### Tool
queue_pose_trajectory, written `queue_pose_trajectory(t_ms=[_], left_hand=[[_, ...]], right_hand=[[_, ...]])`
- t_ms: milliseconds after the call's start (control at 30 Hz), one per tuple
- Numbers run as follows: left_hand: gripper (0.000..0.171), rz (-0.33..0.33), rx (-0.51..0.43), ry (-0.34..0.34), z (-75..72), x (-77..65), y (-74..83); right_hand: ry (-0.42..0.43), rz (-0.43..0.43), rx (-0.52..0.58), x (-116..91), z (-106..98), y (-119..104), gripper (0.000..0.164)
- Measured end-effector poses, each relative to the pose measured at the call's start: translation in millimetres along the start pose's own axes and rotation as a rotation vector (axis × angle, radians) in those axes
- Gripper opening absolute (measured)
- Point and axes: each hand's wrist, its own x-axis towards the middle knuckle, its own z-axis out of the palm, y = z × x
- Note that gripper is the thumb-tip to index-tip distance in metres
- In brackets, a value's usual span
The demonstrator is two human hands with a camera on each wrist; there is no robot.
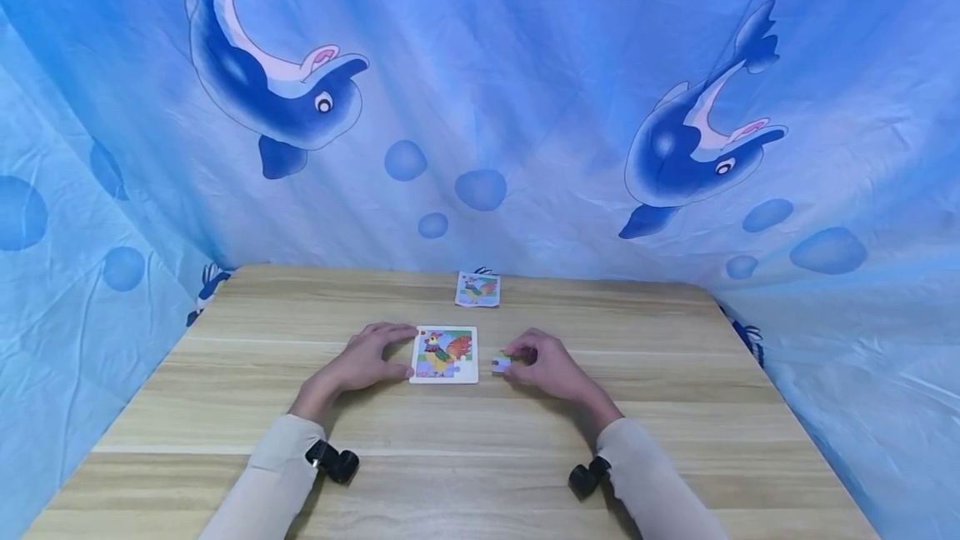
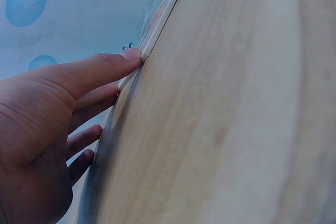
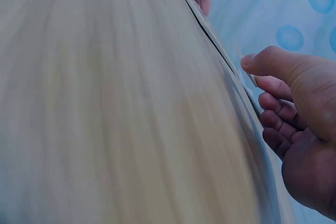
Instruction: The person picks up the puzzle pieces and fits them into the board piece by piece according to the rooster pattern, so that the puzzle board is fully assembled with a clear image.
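Note:
A square jigsaw puzzle (image 1: 444, 348) of a rooster lies in a white-bordered tray on the table, with a bare white patch at its lower right. My left hand (image 1: 367, 358) rests at the tray's left side, index finger near the upper corner and thumb at the lower one. In the left wrist view, the thumb (image 2: 128, 55) touches the tray's edge and the other fingers are spread. To the right of the tray, my right hand (image 1: 546, 363) pinches a purple-and-green puzzle piece (image 1: 500, 363) between thumb and fingers. In the right wrist view this piece (image 3: 250, 72) appears edge-on.
Behind the tray, a small picture card (image 1: 477, 290) with the same rooster lies near the far edge of the wooden table (image 1: 465, 457). A blue curtain (image 1: 480, 90) printed with dolphins and bubbles hangs around the table. Both wrists carry small black cameras (image 1: 333, 462).

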Motion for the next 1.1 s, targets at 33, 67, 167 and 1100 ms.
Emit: queue_pose_trajectory(t_ms=[33, 67, 167, 1100], left_hand=[[0.070, 0.000, -0.001, -0.002, -0.1, 0.1, 0.1], [0.070, 0.000, -0.002, -0.002, -0.1, 0.2, 0.1], [0.071, 0.000, 0.006, -0.004, 0.1, 1.0, -0.6], [0.071, -0.001, 0.017, -0.003, 3.3, 4.8, -4.5]], right_hand=[[-0.003, -0.001, 0.006, 2, 3, -1, 0.025], [-0.008, 0.002, 0.007, 4, 6, -3, 0.025], [-0.021, -0.002, 0.012, 10, 13, -8, 0.026], [-0.092, -0.003, -0.019, 29, 41, -32, 0.023]])
